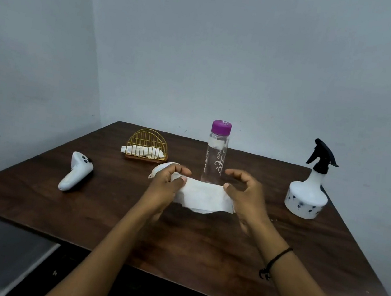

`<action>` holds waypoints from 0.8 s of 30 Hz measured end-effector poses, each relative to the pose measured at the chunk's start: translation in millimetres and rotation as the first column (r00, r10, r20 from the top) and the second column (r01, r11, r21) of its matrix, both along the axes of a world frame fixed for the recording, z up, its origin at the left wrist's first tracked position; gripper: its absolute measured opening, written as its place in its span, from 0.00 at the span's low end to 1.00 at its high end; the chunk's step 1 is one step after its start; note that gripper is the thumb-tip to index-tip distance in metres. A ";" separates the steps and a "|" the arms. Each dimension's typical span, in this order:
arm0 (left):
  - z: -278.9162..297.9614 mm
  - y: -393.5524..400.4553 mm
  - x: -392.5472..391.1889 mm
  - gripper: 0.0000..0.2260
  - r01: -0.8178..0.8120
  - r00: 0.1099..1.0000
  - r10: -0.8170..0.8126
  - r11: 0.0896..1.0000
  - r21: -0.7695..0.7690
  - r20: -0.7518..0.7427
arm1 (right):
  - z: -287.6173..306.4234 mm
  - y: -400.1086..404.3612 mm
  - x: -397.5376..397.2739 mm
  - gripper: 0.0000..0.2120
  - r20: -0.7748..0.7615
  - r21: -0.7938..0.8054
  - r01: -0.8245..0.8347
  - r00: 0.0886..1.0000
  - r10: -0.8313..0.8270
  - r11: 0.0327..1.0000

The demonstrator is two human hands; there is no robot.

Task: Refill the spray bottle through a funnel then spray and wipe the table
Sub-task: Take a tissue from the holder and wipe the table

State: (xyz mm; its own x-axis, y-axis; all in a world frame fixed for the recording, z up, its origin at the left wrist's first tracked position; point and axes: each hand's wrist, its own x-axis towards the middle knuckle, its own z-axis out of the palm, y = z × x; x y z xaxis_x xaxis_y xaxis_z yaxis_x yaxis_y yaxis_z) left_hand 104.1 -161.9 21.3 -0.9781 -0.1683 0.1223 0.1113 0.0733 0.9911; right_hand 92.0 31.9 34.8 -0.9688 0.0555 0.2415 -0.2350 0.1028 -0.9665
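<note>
2 hands are holding a white tissue point(204, 197) just above the table point(96, 212): the left hand point(165, 186) is pinching its left edge, the right hand point(245, 194) is gripping its right edge with the upper fingers spread. Behind the left hand, a white funnel point(162, 167) is lying. A clear bottle point(215, 155) with a purple cap is standing capped just behind the tissue. The white spray bottle point(307, 195) is standing far right. A gold wire holder point(147, 147) is holding folded tissues. A white controller point(75, 173) is lying at left.

Dim, flat, bluish indoor light; source unseen. Soft shadows under hands. Faint sheen on table point(201, 248). Wide-angle bowing at edges. Slightly soft focus throughout.
</note>
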 end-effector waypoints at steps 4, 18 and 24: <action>-0.5 -0.3 -3.0 0.11 0.092 0.994 -0.104 0.949 0.301 0.027 | -0.5 6.4 2.9 0.12 0.011 -0.015 -0.022 1.000 0.022 1.000; -2.1 8.5 -4.9 0.04 -0.100 0.977 -0.021 0.835 -0.542 -0.213 | -6.9 32.1 -0.7 0.09 -0.154 0.637 0.020 0.983 0.102 0.770; -0.4 26.3 -12.7 0.03 -0.230 0.922 -0.054 0.720 -0.655 -0.384 | -3.3 51.9 3.0 0.06 -0.282 0.747 0.177 0.957 0.065 0.640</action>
